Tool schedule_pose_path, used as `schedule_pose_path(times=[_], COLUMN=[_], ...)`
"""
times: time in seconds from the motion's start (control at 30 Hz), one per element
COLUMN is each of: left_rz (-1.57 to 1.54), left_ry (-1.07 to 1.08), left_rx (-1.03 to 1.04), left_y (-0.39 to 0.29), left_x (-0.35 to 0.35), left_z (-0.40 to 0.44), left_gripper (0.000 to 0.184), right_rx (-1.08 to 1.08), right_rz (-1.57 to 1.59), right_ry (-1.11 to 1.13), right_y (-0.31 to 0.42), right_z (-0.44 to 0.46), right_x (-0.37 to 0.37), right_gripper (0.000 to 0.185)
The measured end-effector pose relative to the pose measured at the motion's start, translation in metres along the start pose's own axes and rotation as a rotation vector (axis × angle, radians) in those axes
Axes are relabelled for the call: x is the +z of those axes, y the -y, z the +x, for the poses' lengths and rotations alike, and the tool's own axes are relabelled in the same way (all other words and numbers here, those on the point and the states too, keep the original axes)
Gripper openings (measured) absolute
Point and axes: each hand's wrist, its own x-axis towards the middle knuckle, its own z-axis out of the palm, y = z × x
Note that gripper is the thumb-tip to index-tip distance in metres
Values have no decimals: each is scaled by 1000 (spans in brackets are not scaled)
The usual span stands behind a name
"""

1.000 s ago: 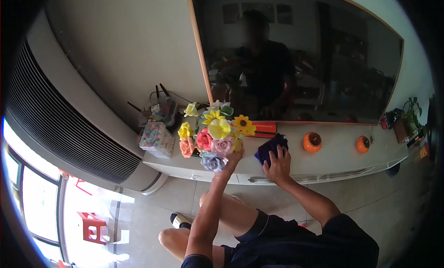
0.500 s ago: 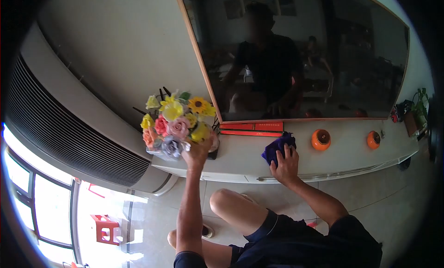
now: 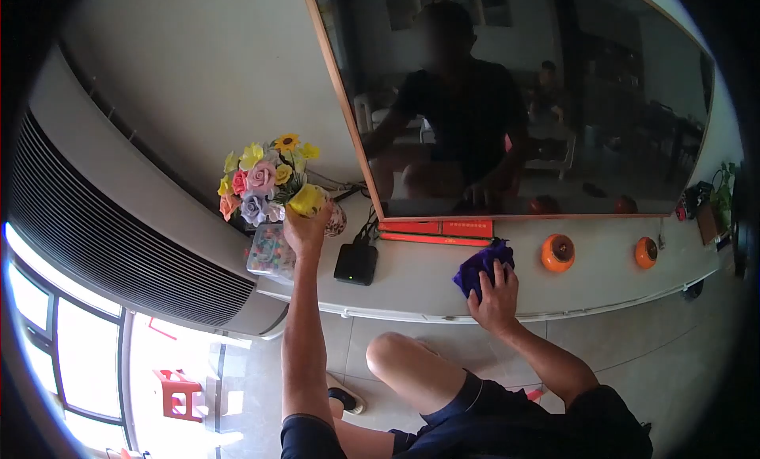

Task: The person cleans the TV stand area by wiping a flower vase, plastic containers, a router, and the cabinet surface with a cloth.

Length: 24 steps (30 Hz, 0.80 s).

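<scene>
My left hand (image 3: 305, 231) is closed at the neck of a patterned vase (image 3: 336, 220), partly hidden behind my fingers and a large yellow bloom. A bouquet of artificial-looking flowers (image 3: 261, 176), in pink, yellow, lilac and orange, leans leftward from it. Under my right hand (image 3: 496, 297) a bunched purple cloth (image 3: 480, 269) lies on the white TV cabinet (image 3: 412, 281), my fingers curled over it. Close to my left wrist are a black box with a green light (image 3: 356, 262) and a clear plastic container (image 3: 269, 251) of small colourful pieces.
A large dark television (image 3: 530, 102) stands behind the cabinet top. Red flat boxes (image 3: 435, 231) lie below its frame. Two orange round jars (image 3: 557, 253) sit to the right, with a potted plant (image 3: 722, 182) farther along. A tall air conditioner (image 3: 134, 221) stands at left.
My left hand has moved the vase and flowers left and back, exposing the black box and clear container. My right hand and the cloth stay in nearly the same place.
</scene>
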Motion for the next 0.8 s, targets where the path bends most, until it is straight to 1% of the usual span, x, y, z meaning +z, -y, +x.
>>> schedule_pose_path(times=[0.13, 0.23, 0.33, 0.43, 0.53, 0.63, 0.73, 0.8], left_rz=[-52, -102, -63, -150, -231, -188, -227, -198], left_ry=[18, 131, 144, 169, 174, 200, 185, 131], left_rx=[26, -27, 1, 89, 145, 114, 135, 152], left_y=[9, 12, 31, 52, 51, 47, 59, 52], left_x=[18, 29, 49, 71, 73, 72, 86, 86], left_z=[3, 5, 8, 13, 16, 19, 24, 24], left_gripper=[65, 69, 63, 59, 56, 56, 58, 55], right_rx=[-4, -5, -16, -16, -19, -18, -9, -8], right_rz=[-8, -12, -19, -22, -30, -39, -39, -38], right_ry=[13, 22, 21, 38, 39, 44, 59, 59], right_y=[2, 1, 2, 3, 3, 3, 3, 4], right_z=[1, 1, 2, 3, 4, 2, 1, 2], right_x=[-3, -1, -1, -3, 1, 1, 1, 2], right_gripper=[50, 51, 51, 51, 51, 52, 52, 52])
